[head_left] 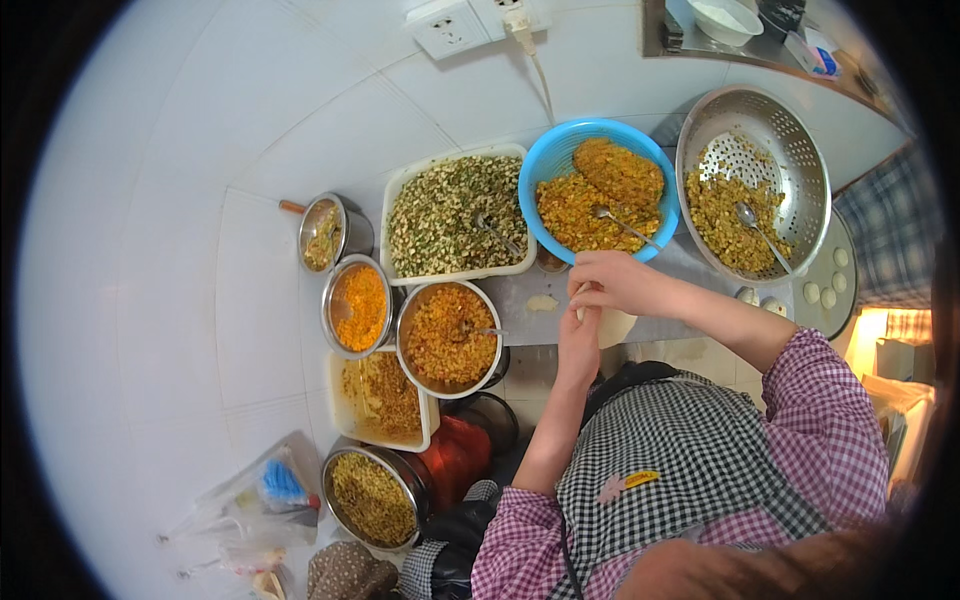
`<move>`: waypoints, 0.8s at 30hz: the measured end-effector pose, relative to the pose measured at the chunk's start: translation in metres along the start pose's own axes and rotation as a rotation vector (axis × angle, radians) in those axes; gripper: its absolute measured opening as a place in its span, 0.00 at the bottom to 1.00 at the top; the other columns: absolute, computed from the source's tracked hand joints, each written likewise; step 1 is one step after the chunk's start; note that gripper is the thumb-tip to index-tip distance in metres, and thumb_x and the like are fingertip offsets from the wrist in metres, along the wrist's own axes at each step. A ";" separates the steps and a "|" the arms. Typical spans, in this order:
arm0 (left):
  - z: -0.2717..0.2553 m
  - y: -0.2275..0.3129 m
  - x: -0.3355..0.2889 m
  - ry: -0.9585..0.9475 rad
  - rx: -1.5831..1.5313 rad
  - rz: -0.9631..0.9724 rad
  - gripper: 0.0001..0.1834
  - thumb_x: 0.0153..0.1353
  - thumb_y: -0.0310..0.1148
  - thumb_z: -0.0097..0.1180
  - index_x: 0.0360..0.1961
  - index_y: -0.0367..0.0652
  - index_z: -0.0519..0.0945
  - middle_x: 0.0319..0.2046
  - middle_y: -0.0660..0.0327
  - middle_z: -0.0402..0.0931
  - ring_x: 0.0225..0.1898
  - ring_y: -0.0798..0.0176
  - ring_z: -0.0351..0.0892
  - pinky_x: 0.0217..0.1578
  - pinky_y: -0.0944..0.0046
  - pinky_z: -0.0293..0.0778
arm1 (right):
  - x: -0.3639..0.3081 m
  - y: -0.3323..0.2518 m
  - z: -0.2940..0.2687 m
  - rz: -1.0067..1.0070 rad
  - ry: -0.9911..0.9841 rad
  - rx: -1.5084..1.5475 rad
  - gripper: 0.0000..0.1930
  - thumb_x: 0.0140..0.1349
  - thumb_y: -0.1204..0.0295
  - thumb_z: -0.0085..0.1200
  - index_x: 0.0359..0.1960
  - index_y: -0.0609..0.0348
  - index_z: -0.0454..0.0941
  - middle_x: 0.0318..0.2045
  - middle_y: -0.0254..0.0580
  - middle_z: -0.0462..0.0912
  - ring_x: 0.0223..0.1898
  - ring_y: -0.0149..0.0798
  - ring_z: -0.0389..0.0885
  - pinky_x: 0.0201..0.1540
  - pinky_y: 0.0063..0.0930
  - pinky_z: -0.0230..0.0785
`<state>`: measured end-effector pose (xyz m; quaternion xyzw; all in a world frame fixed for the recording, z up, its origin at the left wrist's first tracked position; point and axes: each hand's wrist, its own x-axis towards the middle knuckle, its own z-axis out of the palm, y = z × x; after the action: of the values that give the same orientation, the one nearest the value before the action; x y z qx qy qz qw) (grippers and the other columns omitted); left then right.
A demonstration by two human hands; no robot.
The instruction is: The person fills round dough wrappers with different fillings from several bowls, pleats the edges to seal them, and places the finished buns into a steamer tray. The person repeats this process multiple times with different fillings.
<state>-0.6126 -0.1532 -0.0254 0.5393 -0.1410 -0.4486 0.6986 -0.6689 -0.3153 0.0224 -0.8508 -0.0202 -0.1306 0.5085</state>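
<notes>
Your view is bright: cool, even light covers the white wall (pixel 200 250), while a warm glow (pixel 868 338) burns far right. Soft shadow sits behind the glinting metal colander (pixel 801 165). Your left hand (pixel 581 325) and right hand (pixel 625 283) read clear; the brown shape (pixel 750 572) below blurs. Black borders ring your bent fisheye edges.

On the white tiled wall (pixel 150 250) we see a socket panel (pixel 448 35), and beside it a plug (pixel 515 20) from which a pale cable (pixel 547 95) hangs down. In the upper right corner we notice a shelf (pixel 755 56), which carries a white bowl (pixel 733 38) and a blue-and-white packet (pixel 824 62). At the right we find a plaid cloth (pixel 895 230). Lower left, we see clear plastic bags (pixel 240 510), a bright blue bundle (pixel 284 482) among them, and, farther right, a red bag (pixel 455 452).
</notes>
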 end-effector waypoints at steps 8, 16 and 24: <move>-0.002 0.026 -0.026 0.114 -0.277 0.197 0.24 0.78 0.43 0.46 0.67 0.41 0.67 0.58 0.59 0.75 0.57 0.63 0.77 0.58 0.60 0.73 | 0.031 -0.006 -0.021 0.102 0.195 0.070 0.06 0.62 0.73 0.60 0.36 0.64 0.83 0.33 0.46 0.82 0.35 0.45 0.82 0.41 0.35 0.75; -0.033 0.048 -0.044 0.291 -0.391 0.176 0.27 0.79 0.43 0.43 0.70 0.36 0.63 0.65 0.55 0.69 0.66 0.57 0.70 0.65 0.53 0.69 | 0.058 -0.034 0.019 -0.199 -0.374 0.064 0.10 0.61 0.66 0.62 0.37 0.60 0.82 0.31 0.43 0.80 0.36 0.46 0.79 0.44 0.40 0.71; -0.098 0.042 -0.046 0.338 -0.553 0.206 0.27 0.74 0.34 0.55 0.69 0.37 0.65 0.62 0.57 0.72 0.62 0.59 0.74 0.61 0.56 0.73 | 0.125 -0.018 0.072 0.033 -0.121 0.204 0.12 0.63 0.64 0.66 0.34 0.59 0.78 0.28 0.34 0.75 0.29 0.28 0.71 0.32 0.26 0.67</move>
<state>-0.5519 -0.0553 -0.0122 0.3791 0.0503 -0.3011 0.8735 -0.5365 -0.2565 0.0359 -0.8012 -0.0499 -0.0678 0.5924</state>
